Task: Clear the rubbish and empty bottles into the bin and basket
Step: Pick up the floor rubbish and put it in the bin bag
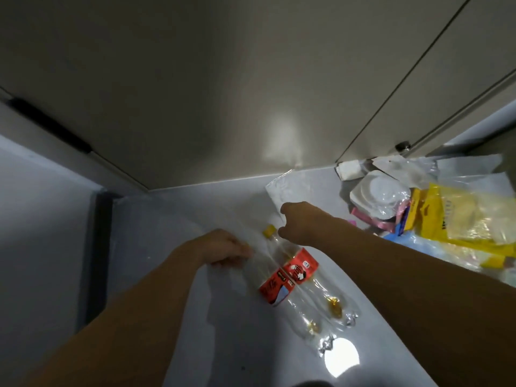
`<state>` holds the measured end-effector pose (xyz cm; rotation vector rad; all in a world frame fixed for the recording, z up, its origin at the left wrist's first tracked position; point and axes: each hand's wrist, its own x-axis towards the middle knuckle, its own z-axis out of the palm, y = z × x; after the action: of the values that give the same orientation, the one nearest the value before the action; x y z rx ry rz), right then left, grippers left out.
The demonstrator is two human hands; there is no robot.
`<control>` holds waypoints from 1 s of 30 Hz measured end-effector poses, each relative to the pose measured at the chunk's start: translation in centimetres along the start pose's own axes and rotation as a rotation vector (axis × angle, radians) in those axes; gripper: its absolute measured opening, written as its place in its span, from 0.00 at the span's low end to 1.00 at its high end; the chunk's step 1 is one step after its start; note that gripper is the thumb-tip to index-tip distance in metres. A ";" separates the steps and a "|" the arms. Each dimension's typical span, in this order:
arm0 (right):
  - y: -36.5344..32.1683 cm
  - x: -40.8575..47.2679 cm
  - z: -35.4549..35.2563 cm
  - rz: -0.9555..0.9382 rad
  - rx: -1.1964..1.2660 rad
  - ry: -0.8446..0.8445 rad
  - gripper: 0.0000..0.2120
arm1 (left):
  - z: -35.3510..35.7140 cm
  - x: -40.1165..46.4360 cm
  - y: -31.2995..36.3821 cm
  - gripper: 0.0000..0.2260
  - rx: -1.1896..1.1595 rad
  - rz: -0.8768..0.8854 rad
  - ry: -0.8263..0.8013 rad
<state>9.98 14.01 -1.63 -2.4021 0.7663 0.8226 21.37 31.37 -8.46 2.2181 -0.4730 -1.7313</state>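
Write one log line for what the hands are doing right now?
left hand: grips bottle | right hand: pinches clear plastic bag | second bottle: lying on counter

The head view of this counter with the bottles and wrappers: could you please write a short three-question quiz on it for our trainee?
1. True or false: the two bottles lie on their sides on the counter.
2. What colour is the bottle cap that shows?
A. yellow
B. green
C. black
3. Which hand reaches toward the clear plastic bag near the wall?

Key:
1. True; both have red labels and a little amber liquid.
2. A.
3. The right hand; the left hand grips near the bottle necks. The pile of wrappers lies to the right.
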 end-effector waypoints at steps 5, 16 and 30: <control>-0.4 2.1 3.5 -0.008 0.014 -0.069 0.18 | -0.4 1.6 -0.1 0.09 -0.188 0.002 -0.124; 0.3 2.3 2.7 -0.061 -0.009 -0.040 0.16 | -0.3 1.7 0.8 0.11 -0.280 -0.023 -0.152; 9.3 -11.8 -9.2 0.109 -0.036 0.127 0.15 | 3.1 -6.0 19.2 0.07 0.036 0.477 0.057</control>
<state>-0.13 5.85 10.25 -2.4812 0.9467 0.7365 15.47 16.44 4.08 1.9590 -0.9361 -1.4122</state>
